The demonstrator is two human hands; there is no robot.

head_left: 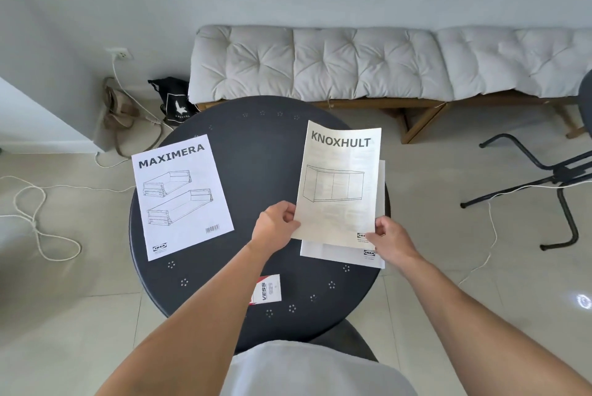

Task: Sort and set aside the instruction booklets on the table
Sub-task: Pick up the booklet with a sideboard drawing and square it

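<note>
KNOXHULT booklet [339,184] was pinched at its lower corners by left hand [275,225] and right hand [389,240]; advisable to lift flat, clear of white booklet [336,256] beneath.

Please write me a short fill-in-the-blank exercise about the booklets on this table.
1. Both hands, the left hand and the right hand, grip the booklet titled ____.
2. The MAXIMERA booklet lies flat on the table's ____ side.
3. The small tag near the front edge reads ____.

Missing words: KNOXHULT; left; VESS
</note>
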